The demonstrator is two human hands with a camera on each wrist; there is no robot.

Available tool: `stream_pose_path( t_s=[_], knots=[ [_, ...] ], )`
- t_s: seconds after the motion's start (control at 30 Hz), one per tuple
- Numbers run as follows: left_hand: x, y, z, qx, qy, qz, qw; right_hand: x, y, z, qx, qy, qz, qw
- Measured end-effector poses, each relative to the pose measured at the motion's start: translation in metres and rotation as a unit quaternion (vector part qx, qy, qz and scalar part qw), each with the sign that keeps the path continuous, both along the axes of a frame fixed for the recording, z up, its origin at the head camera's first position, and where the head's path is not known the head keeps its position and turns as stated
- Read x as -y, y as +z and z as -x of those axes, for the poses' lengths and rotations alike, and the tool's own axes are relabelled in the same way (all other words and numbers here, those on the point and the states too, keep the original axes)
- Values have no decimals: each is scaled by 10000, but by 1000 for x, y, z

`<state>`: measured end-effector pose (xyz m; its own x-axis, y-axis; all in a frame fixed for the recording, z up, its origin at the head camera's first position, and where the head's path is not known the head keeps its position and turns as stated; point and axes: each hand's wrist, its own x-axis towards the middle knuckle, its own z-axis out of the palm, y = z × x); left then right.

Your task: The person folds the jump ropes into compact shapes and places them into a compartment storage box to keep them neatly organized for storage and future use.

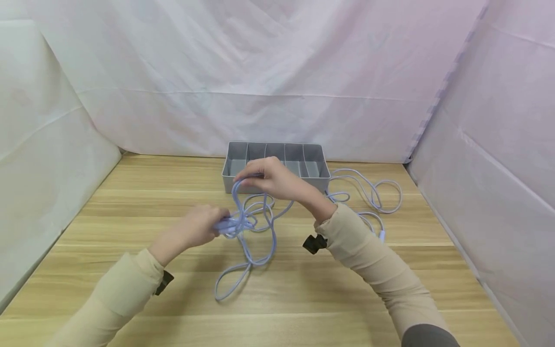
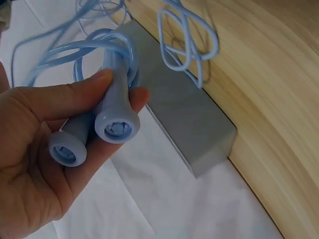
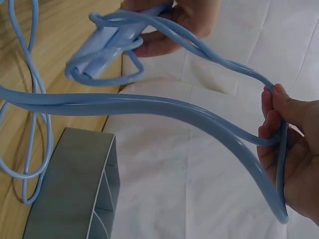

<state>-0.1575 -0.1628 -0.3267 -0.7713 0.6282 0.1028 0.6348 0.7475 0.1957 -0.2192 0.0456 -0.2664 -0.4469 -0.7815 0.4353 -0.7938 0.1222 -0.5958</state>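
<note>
A light blue jump rope has two handles [image 2: 115, 107], and my left hand [image 1: 197, 225] grips them side by side, thumb over one. Their hollow round ends face the left wrist camera. Some of the rope is wound about the handles. Up and to the right, in front of a grey box [image 1: 320, 184], my right hand [image 1: 277, 178] pinches doubled strands of the rope [image 3: 229, 64] between thumb and fingers. Loose loops [image 1: 273, 241] hang between and below the hands.
The grey box is divided into several compartments and stands at the table's back. More thin blue cord [image 1: 392, 209] lies in loops right of it, with a small pale end piece [image 1: 382, 236] by the right forearm. White cloth [image 1: 277, 115] encloses the back and sides.
</note>
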Motion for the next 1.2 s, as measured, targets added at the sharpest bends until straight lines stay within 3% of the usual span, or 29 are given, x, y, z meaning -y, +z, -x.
stream_pose_path(
  t_s=[0.13,0.23,0.47,0.7,0.83,1.07,1.2],
  knots=[
    [-7,2,-4,257,-466,-121,9985,1,0,5,104,15,66,9999],
    [-8,4,-5,778,-777,-427,9930,3,-2,9,293,10,145,9995],
    [-10,6,-8,1880,-1287,-1221,9660,6,-12,19,939,-289,329,9946],
    [-14,4,-13,2733,-1168,-1928,9351,12,-31,27,1577,-432,696,9841],
    [-16,1,-14,2833,-1149,-2471,9195,17,-41,28,2065,-670,1001,9710],
    [-18,-5,-15,2803,-787,-3766,8794,22,-59,30,2698,-1208,1474,9439],
    [-18,-6,-16,2524,-590,-4204,8695,24,-67,30,2851,-1413,1591,9346]
  ],
)
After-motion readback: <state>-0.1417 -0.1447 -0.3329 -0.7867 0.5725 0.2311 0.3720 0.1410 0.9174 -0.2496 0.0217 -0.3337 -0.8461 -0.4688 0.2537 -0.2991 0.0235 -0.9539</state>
